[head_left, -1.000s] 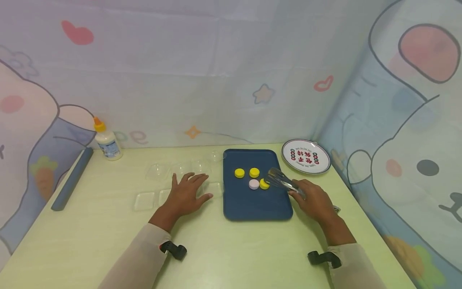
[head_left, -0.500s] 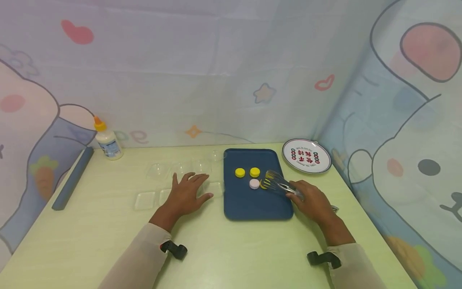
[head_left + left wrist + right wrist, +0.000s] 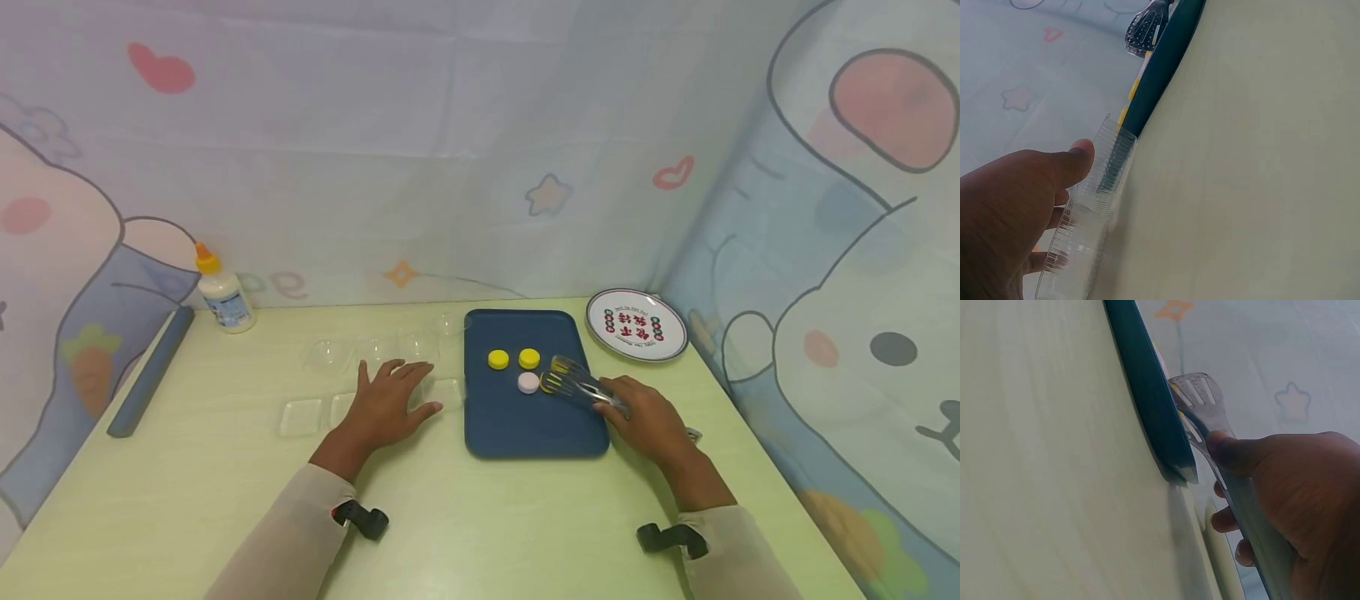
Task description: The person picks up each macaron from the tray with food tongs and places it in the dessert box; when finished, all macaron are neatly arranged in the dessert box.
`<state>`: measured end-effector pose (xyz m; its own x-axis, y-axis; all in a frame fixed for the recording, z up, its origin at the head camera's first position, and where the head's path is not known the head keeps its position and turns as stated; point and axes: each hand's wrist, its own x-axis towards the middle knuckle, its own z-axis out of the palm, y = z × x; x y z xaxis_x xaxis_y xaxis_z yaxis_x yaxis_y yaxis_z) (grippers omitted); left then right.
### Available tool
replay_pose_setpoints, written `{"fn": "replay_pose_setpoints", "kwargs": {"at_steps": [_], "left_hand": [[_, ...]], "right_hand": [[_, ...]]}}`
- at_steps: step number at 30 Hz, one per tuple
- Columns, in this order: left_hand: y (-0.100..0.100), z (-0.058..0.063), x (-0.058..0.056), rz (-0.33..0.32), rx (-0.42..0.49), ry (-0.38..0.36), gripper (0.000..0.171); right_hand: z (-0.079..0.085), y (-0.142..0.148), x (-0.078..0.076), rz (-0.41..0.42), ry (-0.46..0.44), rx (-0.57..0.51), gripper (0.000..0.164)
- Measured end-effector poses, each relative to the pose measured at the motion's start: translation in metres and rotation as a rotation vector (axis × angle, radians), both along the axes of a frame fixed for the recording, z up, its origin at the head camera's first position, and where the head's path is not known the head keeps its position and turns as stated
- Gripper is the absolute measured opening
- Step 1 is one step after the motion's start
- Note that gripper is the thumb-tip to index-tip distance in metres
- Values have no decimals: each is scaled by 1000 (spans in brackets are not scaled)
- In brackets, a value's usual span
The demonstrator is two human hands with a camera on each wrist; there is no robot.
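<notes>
My right hand (image 3: pixel 645 418) grips metal tongs (image 3: pixel 592 392), whose slotted heads reach over the right part of a dark blue tray (image 3: pixel 525 429). Under the slots sits a yellow disc (image 3: pixel 547 382), partly hidden. A pale pink disc (image 3: pixel 528 382) lies just left of it, and two more yellow discs (image 3: pixel 498 359) lie farther back. In the right wrist view the tongs (image 3: pixel 1207 406) cross the tray's wall (image 3: pixel 1154 394). My left hand (image 3: pixel 386 408) spreads its fingers over a clear plastic box (image 3: pixel 302 416) with compartments, which stands against the tray; in the left wrist view the box (image 3: pixel 1079 237) is beside the fingers.
A white plate (image 3: pixel 636 325) with red lettering lies behind the tray at the right. A white glue bottle (image 3: pixel 227 298) with a yellow cap stands at the back left, near a long grey-blue bar (image 3: pixel 152 371). Printed cloth (image 3: pixel 450 167) walls the table in.
The tongs have shifted slightly left, and their heads now cover the rightmost yellow disc. My left hand, the box and the tray stay where they were.
</notes>
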<state>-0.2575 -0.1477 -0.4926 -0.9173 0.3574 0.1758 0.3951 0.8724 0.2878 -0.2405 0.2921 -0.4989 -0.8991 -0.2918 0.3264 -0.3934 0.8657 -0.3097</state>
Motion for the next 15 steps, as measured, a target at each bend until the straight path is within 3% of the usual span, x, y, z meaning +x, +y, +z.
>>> {"fn": "replay_pose_setpoints", "kwargs": {"at_steps": [15], "left_hand": [[0,0,0,-2,-4,9,69]], "right_hand": [[2,-2,1,-18,86,-26,43]]}}
